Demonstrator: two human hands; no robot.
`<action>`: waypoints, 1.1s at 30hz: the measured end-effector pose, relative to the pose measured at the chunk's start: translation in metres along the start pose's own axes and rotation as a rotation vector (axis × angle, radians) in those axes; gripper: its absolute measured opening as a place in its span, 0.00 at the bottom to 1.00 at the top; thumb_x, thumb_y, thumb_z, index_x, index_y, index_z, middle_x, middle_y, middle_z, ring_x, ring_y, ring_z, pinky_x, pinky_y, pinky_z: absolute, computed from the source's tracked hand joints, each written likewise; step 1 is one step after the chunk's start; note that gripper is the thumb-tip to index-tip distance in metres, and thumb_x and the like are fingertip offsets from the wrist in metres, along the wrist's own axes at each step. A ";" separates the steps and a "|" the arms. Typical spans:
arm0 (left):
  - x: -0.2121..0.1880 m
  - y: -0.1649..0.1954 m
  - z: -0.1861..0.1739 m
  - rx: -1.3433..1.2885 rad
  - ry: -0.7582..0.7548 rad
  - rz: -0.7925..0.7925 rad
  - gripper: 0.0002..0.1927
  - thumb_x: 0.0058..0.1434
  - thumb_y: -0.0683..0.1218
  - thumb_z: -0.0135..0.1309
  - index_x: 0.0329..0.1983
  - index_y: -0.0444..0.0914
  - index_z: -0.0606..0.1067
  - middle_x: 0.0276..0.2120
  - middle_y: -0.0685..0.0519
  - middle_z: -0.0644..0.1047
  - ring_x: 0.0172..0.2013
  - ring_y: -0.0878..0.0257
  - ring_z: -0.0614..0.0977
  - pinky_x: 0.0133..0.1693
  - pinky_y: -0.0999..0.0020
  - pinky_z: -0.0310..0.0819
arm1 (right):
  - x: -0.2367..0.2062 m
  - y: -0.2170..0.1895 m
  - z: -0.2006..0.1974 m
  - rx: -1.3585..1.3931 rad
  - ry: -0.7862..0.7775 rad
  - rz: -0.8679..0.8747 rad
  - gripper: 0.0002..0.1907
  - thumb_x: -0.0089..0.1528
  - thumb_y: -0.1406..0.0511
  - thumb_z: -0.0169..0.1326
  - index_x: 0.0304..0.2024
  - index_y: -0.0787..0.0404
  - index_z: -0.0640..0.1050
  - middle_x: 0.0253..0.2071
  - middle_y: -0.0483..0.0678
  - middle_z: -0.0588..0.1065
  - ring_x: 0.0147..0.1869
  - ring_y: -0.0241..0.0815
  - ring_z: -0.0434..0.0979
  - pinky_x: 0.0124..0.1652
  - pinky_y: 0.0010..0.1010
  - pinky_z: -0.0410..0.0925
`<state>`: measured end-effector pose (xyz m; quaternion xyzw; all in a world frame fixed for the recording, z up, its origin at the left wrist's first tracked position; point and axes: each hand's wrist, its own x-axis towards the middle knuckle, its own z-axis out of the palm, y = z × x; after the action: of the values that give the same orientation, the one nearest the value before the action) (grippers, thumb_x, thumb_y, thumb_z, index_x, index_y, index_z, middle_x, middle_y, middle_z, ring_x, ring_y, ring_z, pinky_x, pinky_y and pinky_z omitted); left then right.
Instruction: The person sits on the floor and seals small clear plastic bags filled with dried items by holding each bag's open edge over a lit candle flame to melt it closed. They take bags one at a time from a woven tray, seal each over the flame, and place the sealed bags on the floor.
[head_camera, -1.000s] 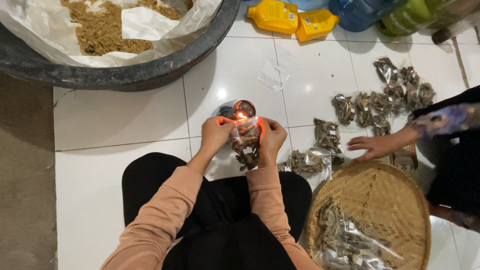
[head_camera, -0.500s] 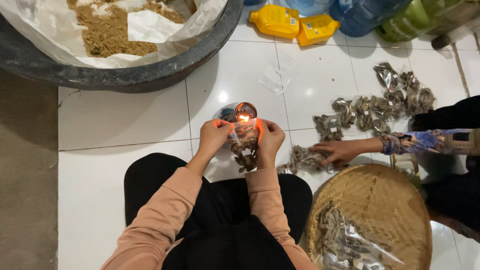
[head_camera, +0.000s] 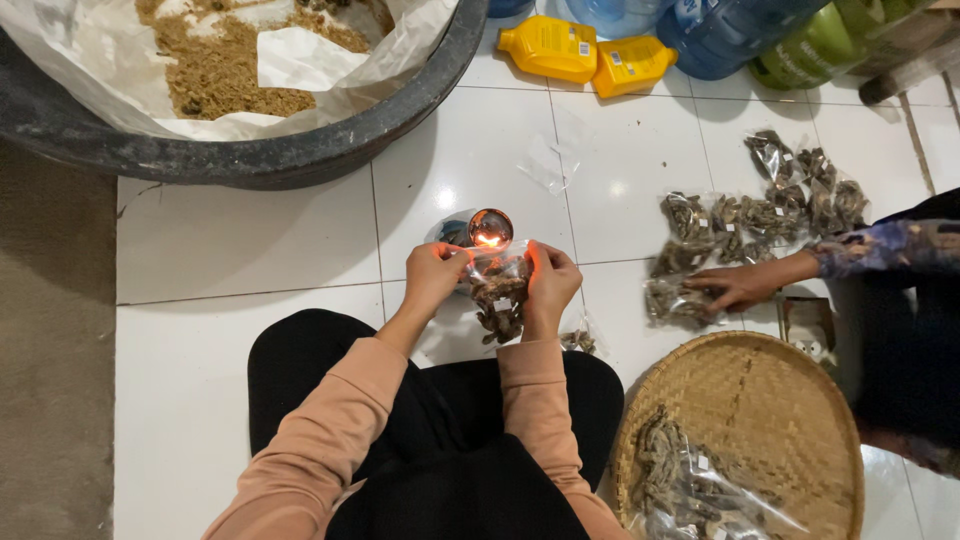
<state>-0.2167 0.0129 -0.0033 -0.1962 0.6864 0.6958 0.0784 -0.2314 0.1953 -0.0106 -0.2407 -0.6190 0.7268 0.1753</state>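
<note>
1. Pinching a clear bag (head_camera: 497, 290) of dried bits, the left hand (head_camera: 434, 277) and right hand (head_camera: 548, 285) stay clamped on its top edge at the flame (head_camera: 489, 238).
2. Only the co-worker's hand (head_camera: 738, 285) has shifted, onto the floor packets (head_camera: 760, 215); sealing seems ongoing.

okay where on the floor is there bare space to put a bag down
Bare white tiles lie between the big dark tub and the left hand, and below the yellow bottles. It is crowded right of the right hand: filled packets, another person's hand, the woven tray.
</note>
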 end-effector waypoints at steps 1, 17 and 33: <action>0.000 0.000 0.001 -0.041 -0.012 -0.003 0.10 0.56 0.45 0.61 0.33 0.31 0.83 0.24 0.52 0.81 0.24 0.68 0.80 0.29 0.72 0.75 | 0.001 0.000 -0.001 0.009 0.000 -0.008 0.07 0.57 0.71 0.64 0.34 0.73 0.82 0.27 0.48 0.78 0.28 0.34 0.73 0.29 0.22 0.64; -0.001 -0.011 0.020 -0.266 -0.041 -0.041 0.09 0.57 0.43 0.58 0.30 0.30 0.81 0.25 0.52 0.80 0.25 0.70 0.77 0.29 0.75 0.72 | 0.010 -0.007 -0.013 0.011 0.045 -0.001 0.07 0.57 0.72 0.63 0.33 0.74 0.81 0.26 0.48 0.77 0.27 0.33 0.71 0.28 0.22 0.63; 0.009 -0.038 0.036 -0.475 -0.081 -0.079 0.06 0.61 0.38 0.55 0.30 0.29 0.79 0.30 0.50 0.81 0.31 0.66 0.84 0.35 0.75 0.80 | 0.014 -0.017 -0.021 0.021 0.088 -0.001 0.06 0.57 0.72 0.63 0.32 0.73 0.80 0.25 0.47 0.76 0.26 0.33 0.71 0.27 0.23 0.64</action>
<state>-0.2166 0.0487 -0.0427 -0.2079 0.4917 0.8413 0.0849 -0.2320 0.2230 0.0016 -0.2703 -0.6030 0.7220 0.2050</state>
